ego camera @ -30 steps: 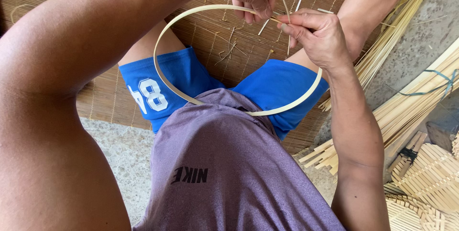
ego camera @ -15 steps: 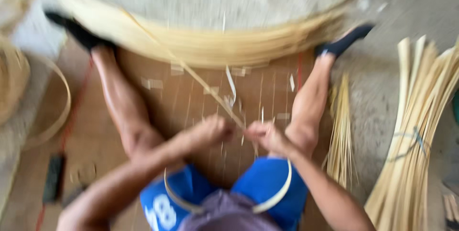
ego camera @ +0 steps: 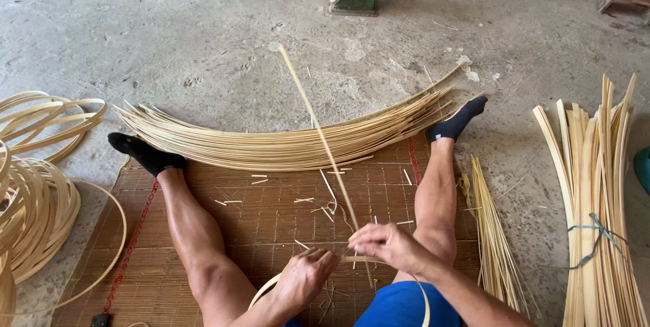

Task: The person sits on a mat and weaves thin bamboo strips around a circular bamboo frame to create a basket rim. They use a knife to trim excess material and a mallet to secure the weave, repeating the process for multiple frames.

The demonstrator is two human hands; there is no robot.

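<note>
L hand (ego camera: 303,279) fingers shut on hoop (ego camera: 267,286). R hand (ego camera: 386,246) fingers pinch strip (ego camera: 318,131), running to 11 o'clock over mat (ego camera: 271,232) & pile (ego camera: 284,144).

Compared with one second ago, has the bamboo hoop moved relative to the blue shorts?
Yes. The bamboo hoop was raised upright before the chest; now it lies lower, across the blue shorts, near the woven mat.

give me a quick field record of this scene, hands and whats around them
left hand: grips the bent bamboo hoop at its joint
right hand: pinches a long thin strip rising away from the hoop
seat: woven mat, legs spread
ahead: curved pile of bamboo strips by the feet
left side: coiled hoops
right side: tied bundle of flat slats
</note>
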